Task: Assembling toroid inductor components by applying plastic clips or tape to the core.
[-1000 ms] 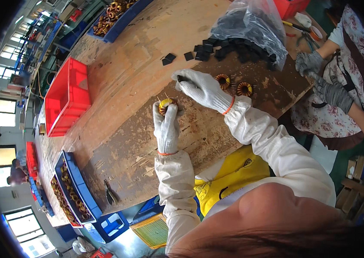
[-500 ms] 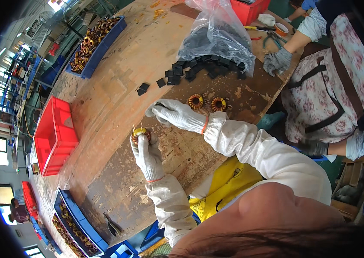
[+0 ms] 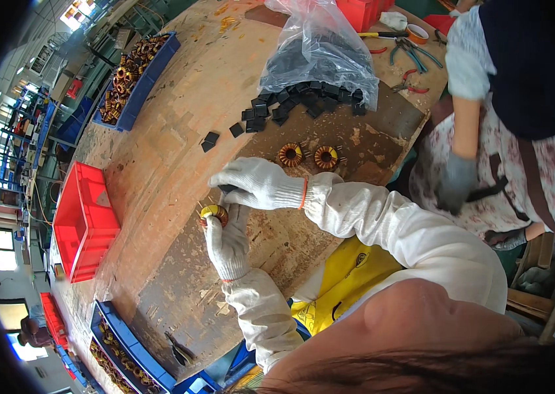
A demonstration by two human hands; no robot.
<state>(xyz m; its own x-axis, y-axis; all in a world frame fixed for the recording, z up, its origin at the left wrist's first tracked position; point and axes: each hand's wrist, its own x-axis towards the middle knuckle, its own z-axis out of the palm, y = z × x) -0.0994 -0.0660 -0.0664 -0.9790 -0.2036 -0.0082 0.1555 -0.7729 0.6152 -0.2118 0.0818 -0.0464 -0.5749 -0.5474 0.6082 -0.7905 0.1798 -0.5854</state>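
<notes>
In white knit gloves, my left hand (image 3: 228, 246) grips a copper-wound ring coil (image 3: 214, 215) with a yellow patch and thin wire leads. Just above the coil, my right hand (image 3: 256, 183) has its fingers bent closed around a small black piece (image 3: 227, 188), mostly hidden by the glove. Two more ring coils, one (image 3: 290, 155) beside the other (image 3: 326, 157), lie on the table past my right wrist. Farther off, loose black square pieces (image 3: 256, 123) spill from a clear plastic bag (image 3: 322, 56).
A blue bin of coils (image 3: 139, 85) stands far left, an open red bin (image 3: 87, 223) nearer, and another blue bin (image 3: 133, 348) at lower left. Pliers (image 3: 179, 349) lie near the front edge, more pliers (image 3: 410, 56) far right. A co-worker's gloved hand (image 3: 458, 182) hangs beyond the right edge.
My right hand has come down to the coil with the black piece, and the coil has tilted in my left fingers. The co-worker's gloved hand has left the table's right edge.
</notes>
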